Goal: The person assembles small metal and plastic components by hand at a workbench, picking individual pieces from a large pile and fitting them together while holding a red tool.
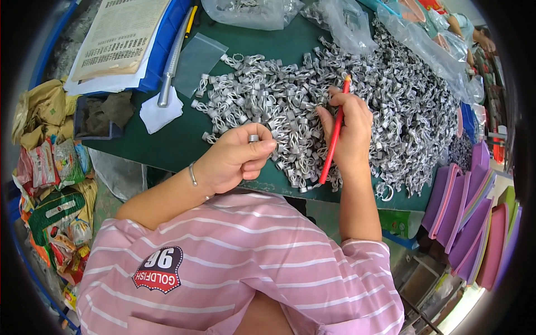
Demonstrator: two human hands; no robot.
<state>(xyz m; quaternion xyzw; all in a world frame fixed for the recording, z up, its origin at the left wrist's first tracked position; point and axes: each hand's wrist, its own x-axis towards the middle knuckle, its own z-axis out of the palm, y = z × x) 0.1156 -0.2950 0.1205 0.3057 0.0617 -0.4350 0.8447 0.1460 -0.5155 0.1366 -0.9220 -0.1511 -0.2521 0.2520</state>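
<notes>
A big heap of small silver-grey metal parts (279,100), each with a ribbed collar and looped ends, spreads over the green table (162,148). My left hand (237,156) is closed at the near left side of the heap, pinching one small ribbed metal part (253,138) between thumb and fingers; the rest of that part is hidden. My right hand (352,125) is over the middle of the heap, curled around a slim red pen-like stick (333,142) with an orange-yellow end pointing away from me. Whether its fingertips also touch a metal part, I cannot tell.
Printed sheets (120,36) lie in a blue tray (153,70) at the far left, beside a knife-like metal tool (170,72) and a clear bag (202,58). Plastic bags (349,25) border the heap. Purple foam pieces (460,206) stand at right; wrappers (61,206) at left.
</notes>
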